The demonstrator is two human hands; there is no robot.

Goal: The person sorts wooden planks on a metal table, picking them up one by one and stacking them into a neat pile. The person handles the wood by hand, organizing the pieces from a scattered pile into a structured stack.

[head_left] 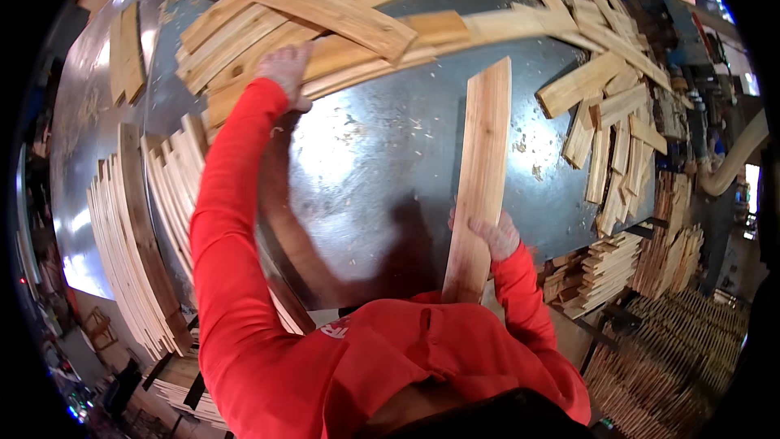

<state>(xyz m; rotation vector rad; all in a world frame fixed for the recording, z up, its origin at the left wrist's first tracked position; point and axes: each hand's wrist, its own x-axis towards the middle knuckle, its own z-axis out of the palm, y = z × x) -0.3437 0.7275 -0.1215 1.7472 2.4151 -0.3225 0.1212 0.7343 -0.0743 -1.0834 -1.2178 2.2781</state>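
My right hand (497,237) is wrapped round a long reddish-brown wooden board (483,146) near its lower end. The board stands out from my body over the table, its far end cut at a slant. My left hand (286,73) is stretched forward onto a heap of loose boards at the far left, thumb and fingers apart. Under and beside it lies a yellowish board (337,55). Another wide board (325,10) rests crosswise on top of the heap, beyond my left hand.
The grey metal table (357,171) carries scattered wood chips. Short offcuts (621,146) are heaped at the right edge. Stacked boards (122,244) stand at the left, and more stacks (605,272) sit below the right edge. A pale hose (731,167) curves at the far right.
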